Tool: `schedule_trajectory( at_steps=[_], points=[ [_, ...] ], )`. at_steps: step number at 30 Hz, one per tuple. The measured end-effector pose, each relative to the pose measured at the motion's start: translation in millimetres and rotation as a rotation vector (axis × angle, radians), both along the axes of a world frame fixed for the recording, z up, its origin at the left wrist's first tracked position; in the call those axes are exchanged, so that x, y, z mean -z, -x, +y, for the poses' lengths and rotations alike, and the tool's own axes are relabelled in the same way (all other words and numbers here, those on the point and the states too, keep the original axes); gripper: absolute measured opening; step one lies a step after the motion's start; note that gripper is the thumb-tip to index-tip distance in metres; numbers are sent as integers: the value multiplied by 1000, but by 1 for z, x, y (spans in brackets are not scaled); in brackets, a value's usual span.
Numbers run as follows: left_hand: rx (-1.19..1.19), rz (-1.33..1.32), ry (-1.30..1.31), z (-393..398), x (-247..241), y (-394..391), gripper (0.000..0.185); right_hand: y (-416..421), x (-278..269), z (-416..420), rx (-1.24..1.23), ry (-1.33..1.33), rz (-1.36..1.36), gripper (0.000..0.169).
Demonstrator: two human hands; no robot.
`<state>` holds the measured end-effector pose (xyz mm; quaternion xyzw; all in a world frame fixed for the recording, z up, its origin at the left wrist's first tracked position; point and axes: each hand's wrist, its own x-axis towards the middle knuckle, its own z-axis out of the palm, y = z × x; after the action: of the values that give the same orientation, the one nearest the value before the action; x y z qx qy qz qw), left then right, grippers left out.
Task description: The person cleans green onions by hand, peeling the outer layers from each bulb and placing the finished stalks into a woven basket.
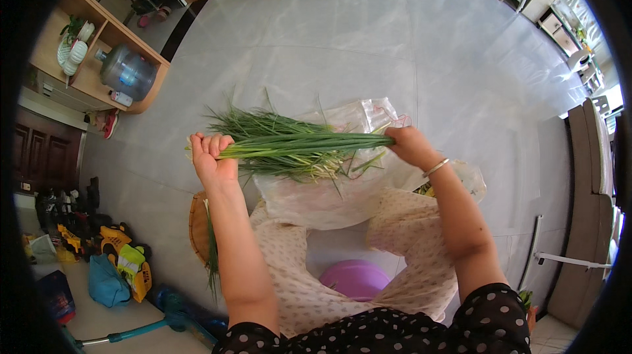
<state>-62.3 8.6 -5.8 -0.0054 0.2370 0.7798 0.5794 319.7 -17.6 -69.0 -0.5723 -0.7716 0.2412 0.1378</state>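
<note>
A bunch of long green stalks, which look like garlic chives or thin scallions (306, 144), is stretched level between my hands. My left hand (212, 151) grips the pale root ends. My right hand (410, 144), with a bangle at its wrist, closes around the dark green tips. Just beneath the bunch, a loose heap of the same greens (266, 124) lies on a clear plastic sheet or bag (321, 201) on the floor. Beside my left forearm, a round woven basket (197, 228) has more stalks across its edge.
A purple plastic basin (355, 277) is on the floor between my legs. Near my right knee lies a plastic bag (469, 181) with plant scraps. Toy vehicles (116, 238) and a blue bag (106, 280) stand at the lower left; a sofa (585, 196) is at the right.
</note>
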Motion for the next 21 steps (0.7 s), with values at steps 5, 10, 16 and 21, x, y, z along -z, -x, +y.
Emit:
schedule_trajectory(
  at_steps=[5,10,16,21],
  points=[
    [-40,58,9,-2,-2,5,24,-32,17,1,81,137,-190,14],
    [-190,140,-49,-5,-11,21,21,-47,18,2,132,212,-419,12],
    [-129,444,-43,-4,-18,-30,23,13,-9,6,13,-310,-175,46],
    [50,544,-119,-8,-14,-94,27,118,-58,3,-243,-254,461,63]
  ],
)
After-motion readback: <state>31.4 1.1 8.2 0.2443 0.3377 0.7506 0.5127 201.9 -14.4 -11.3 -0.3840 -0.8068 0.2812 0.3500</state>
